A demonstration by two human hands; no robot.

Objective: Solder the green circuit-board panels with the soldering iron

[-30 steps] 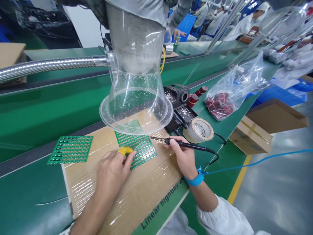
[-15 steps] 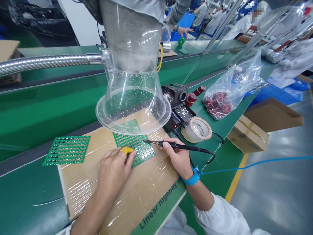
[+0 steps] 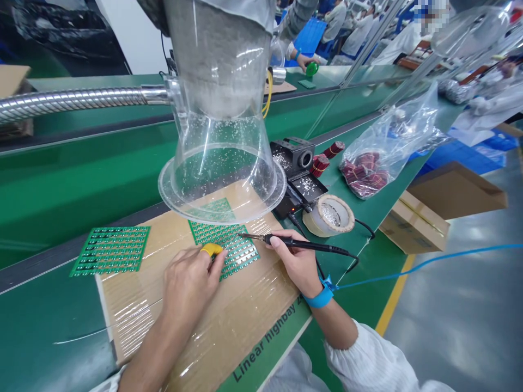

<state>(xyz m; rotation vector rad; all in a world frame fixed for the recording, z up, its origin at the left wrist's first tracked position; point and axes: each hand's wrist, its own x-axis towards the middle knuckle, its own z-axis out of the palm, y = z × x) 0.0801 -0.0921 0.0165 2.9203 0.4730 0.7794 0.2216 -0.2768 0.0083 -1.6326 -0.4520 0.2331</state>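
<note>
Left hand point(image 3: 188, 280) (yellow finger cover point(image 3: 211, 249) on) pinched a thin wire, right hand point(image 3: 297, 267) gripped a soldering iron point(image 3: 304, 244), hands apart. Shaky tip point(image 3: 245, 236) could've bridged neighbouring pads; a snagged cord point(image 3: 340, 250) could've yanked it. Green circuit board point(image 3: 250, 255) lay on taped cardboard point(image 3: 196, 337), partly beneath a clear hood point(image 3: 165, 190). Pale pot point(image 3: 316, 222) sat beyond.

Green circuit board point(image 3: 241, 256), yellow finger cover point(image 3: 211, 249), plain blue wristband point(image 3: 320, 296)
</note>
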